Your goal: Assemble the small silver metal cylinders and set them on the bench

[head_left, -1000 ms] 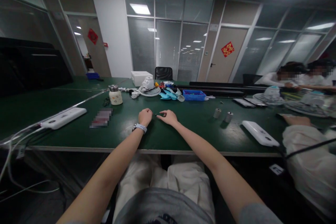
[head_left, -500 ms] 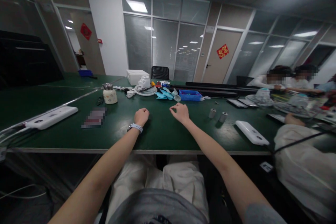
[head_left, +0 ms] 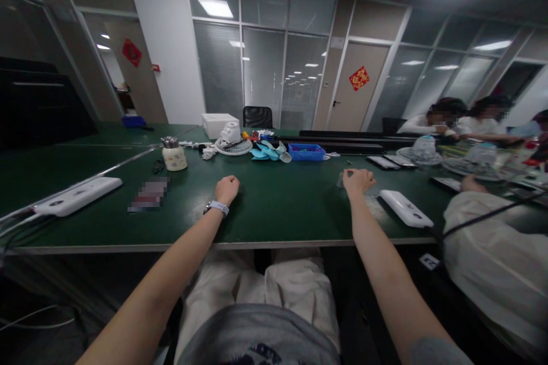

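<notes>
Left hand point(head_left: 226, 188) sits clenched in a fist on the green desk point(head_left: 278, 205). Right hand point(head_left: 357, 181) curls over a small metal cylinder point(head_left: 341, 180), near the white power strip point(head_left: 405, 208); can't tell its grip. Writing on the red door sign point(head_left: 358, 78) is too small to read.

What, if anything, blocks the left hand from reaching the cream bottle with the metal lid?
Likely nothing, so probably yes: the left hand rests fisted on the green table, and the cream bottle stands farther back to its left, with only bare tabletop between them.

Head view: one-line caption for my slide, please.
Left hand fisted on green table; right hand beside white power strip.
</notes>
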A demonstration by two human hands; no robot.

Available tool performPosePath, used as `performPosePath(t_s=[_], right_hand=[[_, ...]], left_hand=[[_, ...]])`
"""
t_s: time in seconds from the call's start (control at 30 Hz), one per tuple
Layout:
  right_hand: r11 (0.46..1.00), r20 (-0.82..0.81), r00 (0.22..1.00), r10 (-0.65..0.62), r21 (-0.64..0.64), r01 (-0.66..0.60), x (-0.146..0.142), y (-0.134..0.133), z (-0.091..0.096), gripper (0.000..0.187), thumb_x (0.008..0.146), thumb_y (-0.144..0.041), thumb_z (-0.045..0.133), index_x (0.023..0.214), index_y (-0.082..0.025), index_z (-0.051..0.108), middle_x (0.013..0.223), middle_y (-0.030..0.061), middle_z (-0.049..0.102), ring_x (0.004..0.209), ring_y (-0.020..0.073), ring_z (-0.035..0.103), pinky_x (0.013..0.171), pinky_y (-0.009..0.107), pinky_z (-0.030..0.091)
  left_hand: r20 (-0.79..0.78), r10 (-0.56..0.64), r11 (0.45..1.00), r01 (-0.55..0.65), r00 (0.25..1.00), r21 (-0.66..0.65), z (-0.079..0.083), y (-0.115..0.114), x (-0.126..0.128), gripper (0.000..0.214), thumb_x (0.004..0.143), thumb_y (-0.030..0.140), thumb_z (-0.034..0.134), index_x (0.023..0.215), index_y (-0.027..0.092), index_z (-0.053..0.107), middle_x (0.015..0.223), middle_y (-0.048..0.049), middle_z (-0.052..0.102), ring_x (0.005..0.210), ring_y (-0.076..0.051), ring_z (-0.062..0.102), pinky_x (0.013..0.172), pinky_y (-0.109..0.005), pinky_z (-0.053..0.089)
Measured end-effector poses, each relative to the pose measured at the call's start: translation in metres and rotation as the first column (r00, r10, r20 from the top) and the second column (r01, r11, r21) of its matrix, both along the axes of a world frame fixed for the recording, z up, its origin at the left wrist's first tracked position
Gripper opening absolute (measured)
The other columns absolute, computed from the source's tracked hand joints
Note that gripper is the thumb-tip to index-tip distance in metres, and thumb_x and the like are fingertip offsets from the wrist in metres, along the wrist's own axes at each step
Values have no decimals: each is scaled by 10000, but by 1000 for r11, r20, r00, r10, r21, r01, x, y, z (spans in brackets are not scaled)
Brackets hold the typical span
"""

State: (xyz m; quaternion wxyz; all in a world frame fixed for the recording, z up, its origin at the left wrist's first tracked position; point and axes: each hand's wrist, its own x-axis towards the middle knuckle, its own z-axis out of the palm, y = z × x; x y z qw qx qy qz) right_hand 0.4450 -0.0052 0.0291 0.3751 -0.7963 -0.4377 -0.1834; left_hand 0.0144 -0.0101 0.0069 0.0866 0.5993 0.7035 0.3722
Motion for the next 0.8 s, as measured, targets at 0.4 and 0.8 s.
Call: performPosePath(t_s=[0.4, 0.8], right_hand=[[966, -309, 943, -125, 179, 187, -6, -1, -7, 478, 791, -378, 563, 1232, -198, 534, 1223, 172, 496, 1138, 327, 447, 931, 476, 325], [932, -557, 807, -195, 150, 329, 7, 7, -27, 339, 752, -243, 593, 1077, -170, 527, 1081, 190, 604, 1009, 315, 585, 830, 441, 441]], left_hand=[[15, -12, 1000, 12, 1000, -6, 0, -1, 0, 257, 753, 203, 421, 710, 233, 673, 801, -43, 704, 780, -196, 619, 670, -260, 411], [12, -1, 1000, 1, 1000, -19, 0, -1, 1, 276, 760, 213, 425, 745, 243, 699, 826, -52, 715, 793, -202, 629, 679, -263, 427]])
